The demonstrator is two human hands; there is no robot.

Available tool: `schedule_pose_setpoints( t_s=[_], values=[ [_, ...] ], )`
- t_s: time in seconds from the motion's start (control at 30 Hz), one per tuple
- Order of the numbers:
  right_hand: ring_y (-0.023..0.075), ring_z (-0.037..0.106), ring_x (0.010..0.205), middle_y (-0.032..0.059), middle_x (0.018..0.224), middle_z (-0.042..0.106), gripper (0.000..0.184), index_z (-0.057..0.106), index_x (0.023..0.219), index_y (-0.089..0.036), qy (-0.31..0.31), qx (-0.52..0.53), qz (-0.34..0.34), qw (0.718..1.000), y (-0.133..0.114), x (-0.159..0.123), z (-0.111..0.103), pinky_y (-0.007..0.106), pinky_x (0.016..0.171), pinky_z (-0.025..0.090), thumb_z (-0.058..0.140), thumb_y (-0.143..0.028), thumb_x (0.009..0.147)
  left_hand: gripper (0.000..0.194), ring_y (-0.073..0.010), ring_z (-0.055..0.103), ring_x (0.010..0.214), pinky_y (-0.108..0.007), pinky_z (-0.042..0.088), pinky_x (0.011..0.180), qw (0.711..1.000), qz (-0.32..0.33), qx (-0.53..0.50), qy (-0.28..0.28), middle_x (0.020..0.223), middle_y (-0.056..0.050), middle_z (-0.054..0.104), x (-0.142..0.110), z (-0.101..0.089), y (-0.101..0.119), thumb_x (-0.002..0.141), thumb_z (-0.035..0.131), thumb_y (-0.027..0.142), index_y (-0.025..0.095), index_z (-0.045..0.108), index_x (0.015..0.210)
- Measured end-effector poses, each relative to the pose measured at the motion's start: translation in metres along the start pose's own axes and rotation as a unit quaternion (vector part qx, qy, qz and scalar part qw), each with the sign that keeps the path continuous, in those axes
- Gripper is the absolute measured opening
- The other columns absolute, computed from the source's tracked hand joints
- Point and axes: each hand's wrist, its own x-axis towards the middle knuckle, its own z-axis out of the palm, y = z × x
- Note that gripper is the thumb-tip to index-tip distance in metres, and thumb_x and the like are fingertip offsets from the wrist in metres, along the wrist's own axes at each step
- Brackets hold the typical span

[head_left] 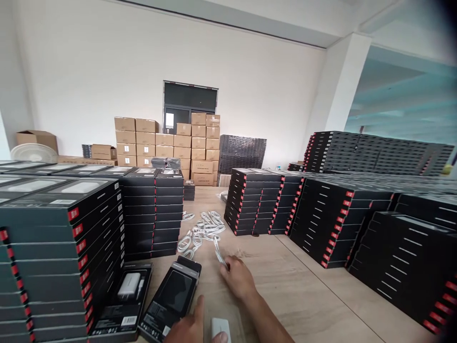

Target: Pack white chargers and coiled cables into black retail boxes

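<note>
My right hand (238,277) reaches over the table with its fingers closed on the end of a coiled white cable (218,252). At the bottom edge, my left hand (189,326) is partly cut off. Its thumb rests on a white charger block (220,326), which sits in a clear plastic tray (235,320); the index finger stretches forward along the tray's side. Several white cables (204,228) lie in a loose pile ahead. Left of my left hand lies a black box with a dark window (174,289). Beside it, another black box (121,312) shows a white charger inside.
Tall stacks of black boxes stand at left (100,228) and right (321,219), flanking the wooden table (285,281). Brown cartons (164,145) are piled against the back wall, next to a stack of black trays (243,153).
</note>
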Motion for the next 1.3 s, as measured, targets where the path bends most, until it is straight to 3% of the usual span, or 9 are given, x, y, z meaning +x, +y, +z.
schedule_pose_setpoints(
  t_s=[0.13,0.27,0.37,0.43,0.57,0.73,0.83,1.03,1.3],
  values=[
    [0.0174,0.052,0.060,0.0008,0.060,0.056,0.042,0.055,0.059,-0.020,-0.020,0.061,-0.021,0.998,-0.013,-0.008,-0.008,0.028,0.061,0.040,0.049,-0.054,0.083,0.059,-0.0254,0.065,0.070,-0.033,0.048,0.067,0.986,0.008,-0.163,0.032,0.083,-0.013,0.072,0.008,-0.020,0.011,0.076,0.054,0.059,0.015,0.067,0.112],
    [0.0135,0.051,0.055,0.0021,0.066,0.062,0.047,0.066,0.080,-0.017,-0.128,0.288,-0.007,0.949,-0.051,-0.039,-0.003,0.024,0.054,0.039,0.053,-0.062,0.081,0.063,-0.0243,0.064,0.090,-0.031,0.050,0.068,0.904,-0.043,-0.421,0.053,0.117,-0.015,0.064,0.016,-0.033,0.019,0.077,0.053,0.063,0.017,0.058,0.118],
    [0.0150,0.053,0.060,0.0034,0.068,0.064,0.042,0.072,0.081,-0.016,-0.237,0.343,-0.027,0.908,-0.079,-0.065,0.002,0.025,0.058,0.042,0.066,-0.057,0.075,0.052,-0.0218,0.062,0.086,-0.030,0.048,0.072,0.855,-0.016,-0.515,0.060,0.100,-0.009,0.068,0.021,-0.039,0.019,0.074,0.061,0.061,0.016,0.062,0.100],
    [0.0155,0.052,0.060,0.0025,0.064,0.063,0.040,0.072,0.074,-0.017,-0.227,0.321,-0.054,0.918,-0.089,-0.073,0.003,0.025,0.059,0.042,0.067,-0.056,0.074,0.041,-0.0179,0.060,0.076,-0.028,0.047,0.070,0.828,-0.012,-0.557,0.058,0.080,-0.003,0.066,0.022,-0.042,0.019,0.072,0.066,0.056,0.016,0.061,0.084],
    [0.0131,0.044,0.052,-0.0015,0.050,0.050,0.050,0.058,0.052,-0.017,-0.092,0.277,-0.053,0.955,-0.089,-0.069,0.001,0.024,0.052,0.037,0.060,-0.060,0.078,0.027,-0.0107,0.051,0.055,-0.022,0.040,0.054,0.753,-0.070,-0.653,0.030,0.060,0.004,0.056,0.019,-0.044,0.022,0.074,0.064,0.043,0.019,0.052,0.071],
    [0.0198,0.058,0.071,0.0020,0.069,0.063,0.038,0.070,0.082,-0.019,-0.135,0.306,-0.058,0.940,-0.087,-0.066,0.001,0.028,0.066,0.047,0.064,-0.057,0.077,0.024,-0.0046,0.034,0.036,-0.018,0.025,0.039,0.762,-0.109,-0.635,-0.070,0.047,0.007,0.047,0.014,-0.035,0.028,0.072,0.064,0.037,0.018,0.050,0.064],
    [0.0174,0.055,0.063,0.0007,0.064,0.060,0.039,0.071,0.078,-0.018,-0.163,0.328,-0.046,0.929,-0.087,-0.067,-0.001,0.027,0.061,0.045,0.062,-0.056,0.079,0.028,-0.0045,0.033,0.031,-0.017,0.023,0.034,0.760,-0.117,-0.628,-0.121,0.045,0.007,0.048,0.012,-0.033,0.028,0.075,0.061,0.044,0.018,0.053,0.070],
    [0.0156,0.049,0.058,-0.0005,0.057,0.056,0.044,0.063,0.058,-0.017,-0.019,0.272,-0.036,0.961,-0.085,-0.062,-0.016,0.025,0.057,0.039,0.063,-0.057,0.077,0.043,-0.0175,0.069,0.060,-0.024,0.050,0.048,0.750,-0.120,-0.643,-0.093,0.084,-0.007,0.071,0.013,-0.045,0.026,0.076,0.063,0.056,0.018,0.053,0.094],
    [0.0178,0.056,0.059,0.0005,0.058,0.062,0.040,0.061,0.064,-0.020,0.020,0.278,-0.039,0.960,-0.088,-0.064,-0.018,0.027,0.059,0.044,0.059,-0.056,0.082,0.037,-0.0149,0.068,0.059,-0.023,0.051,0.051,0.743,-0.086,-0.652,-0.121,0.085,-0.010,0.072,0.011,-0.043,0.027,0.079,0.065,0.051,0.016,0.054,0.084]
  ],
)
